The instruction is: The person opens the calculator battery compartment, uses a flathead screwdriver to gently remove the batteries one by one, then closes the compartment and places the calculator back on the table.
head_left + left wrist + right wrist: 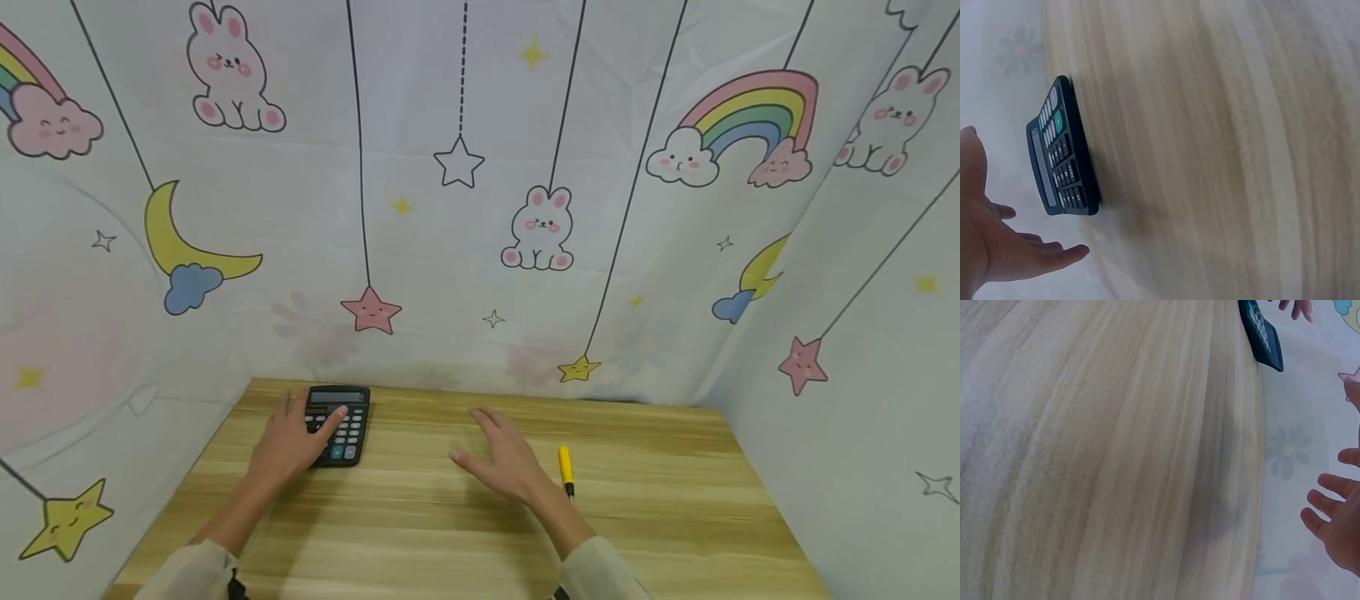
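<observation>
A black calculator (347,429) with a grey display lies at the back left of the wooden table. Over its left side, in the head view, is my left hand (288,442), thumb and fingers spread. The left wrist view shows a gap between that hand (1007,244) and the calculator (1060,153), with nothing held. My right hand (502,458) hovers above the middle of the table, fingers extended and holding nothing. Right of it lies a yellow-handled screwdriver-like tool (566,467); its thin metal end is partly hidden by the right forearm.
The wooden tabletop (675,500) meets a white cloth backdrop (450,250) at its far edge, printed with rabbits, stars, moons and rainbows. More of this cloth hangs along both sides.
</observation>
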A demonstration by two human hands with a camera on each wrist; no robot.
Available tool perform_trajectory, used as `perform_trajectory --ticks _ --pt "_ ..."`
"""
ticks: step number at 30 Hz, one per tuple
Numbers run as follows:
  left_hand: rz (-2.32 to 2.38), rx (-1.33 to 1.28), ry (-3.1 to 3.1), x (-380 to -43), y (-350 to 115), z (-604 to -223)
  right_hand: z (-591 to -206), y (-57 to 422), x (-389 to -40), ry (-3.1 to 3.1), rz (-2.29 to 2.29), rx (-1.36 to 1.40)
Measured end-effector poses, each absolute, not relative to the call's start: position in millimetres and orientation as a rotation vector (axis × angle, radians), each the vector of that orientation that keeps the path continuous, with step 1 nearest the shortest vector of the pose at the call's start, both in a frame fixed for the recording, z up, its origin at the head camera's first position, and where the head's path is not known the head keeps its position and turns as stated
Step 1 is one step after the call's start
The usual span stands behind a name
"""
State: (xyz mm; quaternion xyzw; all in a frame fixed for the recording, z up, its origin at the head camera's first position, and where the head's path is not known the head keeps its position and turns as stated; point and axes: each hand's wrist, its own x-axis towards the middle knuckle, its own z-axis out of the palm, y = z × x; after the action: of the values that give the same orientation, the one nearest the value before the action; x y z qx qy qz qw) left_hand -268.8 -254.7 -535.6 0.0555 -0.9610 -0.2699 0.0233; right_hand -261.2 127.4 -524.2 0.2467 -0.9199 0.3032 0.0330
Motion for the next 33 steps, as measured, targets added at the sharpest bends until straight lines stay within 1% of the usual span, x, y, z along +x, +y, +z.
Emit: perform_trajectory --ticks 6,14,24,33 --pt "-0.934 0.250 -2.946 -270 -260 -538 -521 116 -264 -2.844 0.925 0.775" --pt "-1.104 0.330 -2.897 -269 -264 -536 -520 96 -266 -2.828 1.071 0.753" --pt "-1.190 0.366 -2.900 -271 -269 -537 -526 68 -267 -2.806 1.179 0.786" --pt "-1.234 0.361 -2.926 -273 -274 -542 -541 46 -265 -2.727 1.494 0.761"
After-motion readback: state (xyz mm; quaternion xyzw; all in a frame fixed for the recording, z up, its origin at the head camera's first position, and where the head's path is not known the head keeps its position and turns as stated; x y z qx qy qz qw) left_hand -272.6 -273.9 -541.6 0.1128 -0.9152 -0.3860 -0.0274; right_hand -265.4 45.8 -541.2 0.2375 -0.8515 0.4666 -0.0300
